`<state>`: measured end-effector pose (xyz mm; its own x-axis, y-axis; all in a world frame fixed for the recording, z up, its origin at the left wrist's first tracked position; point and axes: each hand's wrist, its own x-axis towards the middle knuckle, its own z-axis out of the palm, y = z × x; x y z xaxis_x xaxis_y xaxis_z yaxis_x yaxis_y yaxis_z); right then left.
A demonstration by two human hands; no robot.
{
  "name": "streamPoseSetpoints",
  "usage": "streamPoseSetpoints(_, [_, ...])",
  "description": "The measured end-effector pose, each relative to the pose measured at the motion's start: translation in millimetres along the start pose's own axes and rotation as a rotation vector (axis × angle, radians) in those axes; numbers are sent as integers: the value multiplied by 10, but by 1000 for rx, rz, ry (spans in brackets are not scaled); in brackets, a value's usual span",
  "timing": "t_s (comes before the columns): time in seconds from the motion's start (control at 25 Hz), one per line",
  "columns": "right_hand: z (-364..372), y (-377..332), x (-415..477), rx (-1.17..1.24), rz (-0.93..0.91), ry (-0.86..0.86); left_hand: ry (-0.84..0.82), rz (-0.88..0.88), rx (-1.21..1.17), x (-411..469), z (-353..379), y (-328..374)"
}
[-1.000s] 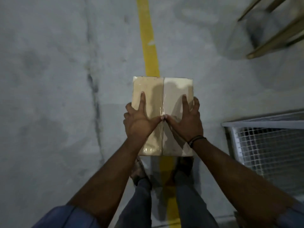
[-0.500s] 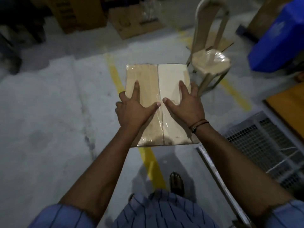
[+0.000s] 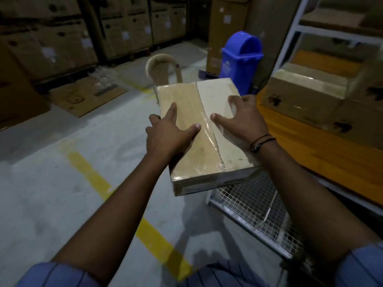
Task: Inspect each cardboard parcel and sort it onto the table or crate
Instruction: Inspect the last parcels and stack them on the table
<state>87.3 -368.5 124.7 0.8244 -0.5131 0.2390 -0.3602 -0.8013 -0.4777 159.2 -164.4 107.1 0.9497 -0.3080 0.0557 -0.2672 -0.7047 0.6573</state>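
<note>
A: Are the labels on the stacked cartons readable?
B: Too blurred. The parcel hides the seat of the chair; the surface runs off the right edge.

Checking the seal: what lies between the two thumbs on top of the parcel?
A strip of clear tape along the parcel's centre seam, between left hand and right hand; head view.

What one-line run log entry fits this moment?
step: carry | parcel: taped, not yet placed | left hand: grips left edge | right hand: grips right edge | nearby: wire crate, orange table
</note>
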Motion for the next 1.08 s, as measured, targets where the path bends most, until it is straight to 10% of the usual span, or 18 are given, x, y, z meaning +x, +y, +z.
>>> streamPoseSetpoints(0.72, [-1490,3270,540,-95,235,-26,-391,188,-46,241,2497,2545])
streamPoseSetpoints(1.08, [-1291,3089,493,-177,160,1,-301,245,33,894,2663,2576])
